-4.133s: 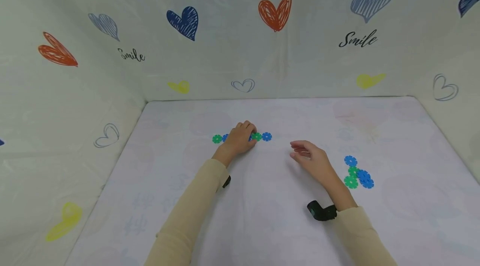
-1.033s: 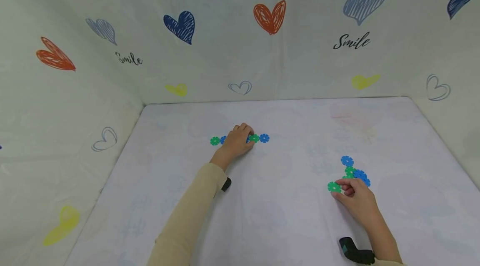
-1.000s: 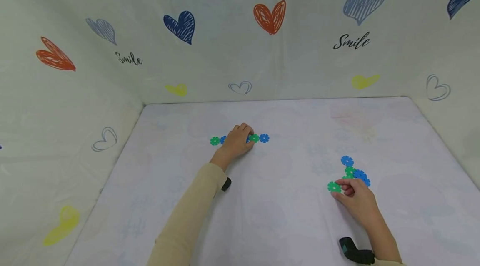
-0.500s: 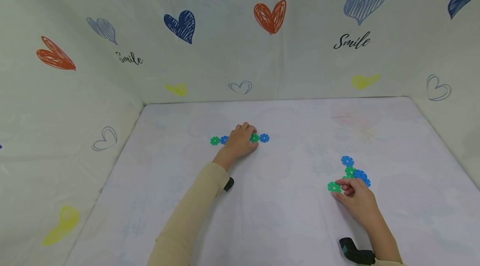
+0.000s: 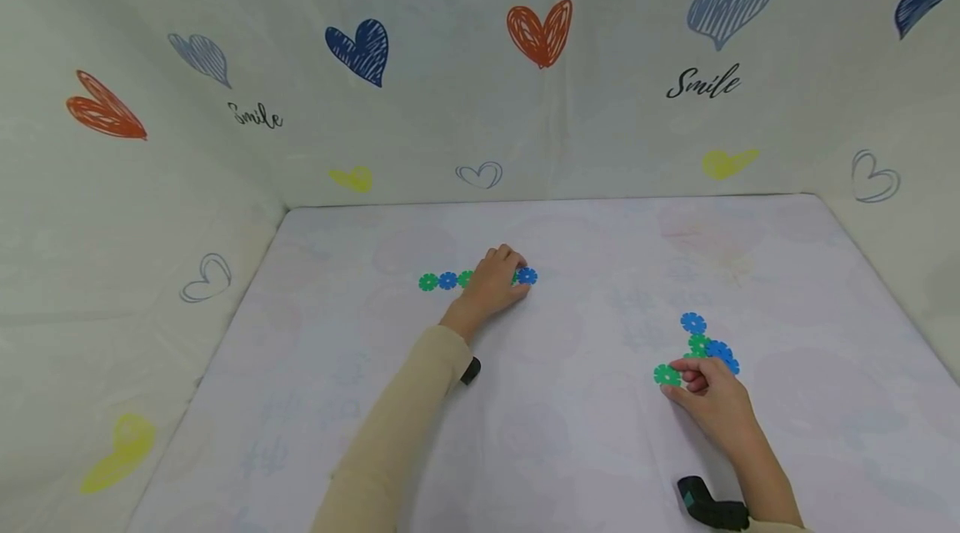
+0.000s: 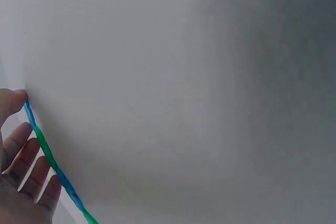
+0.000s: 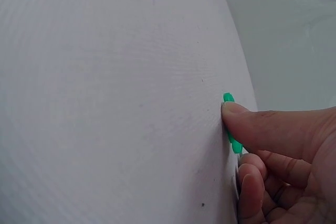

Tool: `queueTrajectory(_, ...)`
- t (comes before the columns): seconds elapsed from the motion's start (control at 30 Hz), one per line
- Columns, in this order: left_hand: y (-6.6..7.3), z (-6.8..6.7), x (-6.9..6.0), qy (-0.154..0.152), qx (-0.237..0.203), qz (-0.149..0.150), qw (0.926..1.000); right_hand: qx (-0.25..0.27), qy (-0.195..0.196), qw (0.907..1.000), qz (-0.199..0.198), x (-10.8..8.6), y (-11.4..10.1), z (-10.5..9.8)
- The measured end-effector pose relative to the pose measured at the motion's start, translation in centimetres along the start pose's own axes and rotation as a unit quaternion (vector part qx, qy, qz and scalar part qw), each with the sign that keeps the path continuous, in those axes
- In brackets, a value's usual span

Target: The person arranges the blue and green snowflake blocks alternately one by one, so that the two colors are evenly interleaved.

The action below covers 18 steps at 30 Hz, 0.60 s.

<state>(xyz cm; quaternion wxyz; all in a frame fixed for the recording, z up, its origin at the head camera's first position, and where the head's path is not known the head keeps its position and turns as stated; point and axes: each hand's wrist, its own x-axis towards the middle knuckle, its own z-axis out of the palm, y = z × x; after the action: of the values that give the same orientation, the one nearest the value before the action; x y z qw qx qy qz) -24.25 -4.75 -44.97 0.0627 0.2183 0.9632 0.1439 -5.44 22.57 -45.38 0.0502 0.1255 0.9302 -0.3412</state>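
A row of green and blue snowflake discs [image 5: 447, 280] lies joined end to end on the white table; its middle is hidden under my left hand [image 5: 491, 284]. That hand holds the row's right end, thumb and forefinger at the edges of the last blue disc [image 5: 528, 275]. In the left wrist view the row [image 6: 46, 150] is seen edge-on, thumb at its blue end. My right hand [image 5: 716, 399] pinches a single green snowflake disc [image 5: 667, 375] between thumb and fingers; the right wrist view shows this green disc [image 7: 232, 141] edge-on, close to the table surface.
Beside my right hand lies a loose pile of blue and green discs [image 5: 718, 349], partly covered by that hand, with a blue disc [image 5: 693, 324] at its far end. White cloth walls with printed hearts [image 5: 540, 32] enclose the table's back and sides.
Over the last few seconds my right hand has gone to the pile and pinched a green disc. My left hand has slid rightward along the row to its blue end, uncovering discs at the left.
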Motion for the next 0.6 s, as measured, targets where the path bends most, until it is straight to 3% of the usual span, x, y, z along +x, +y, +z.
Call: queueTrajectory(0.6, 0.44, 0.38, 0.33, 0.019, 0.007, -0.002, 0.9998, 0.003, -0.003, 1.0000, -0.003, 0.12, 0.15, -0.04)
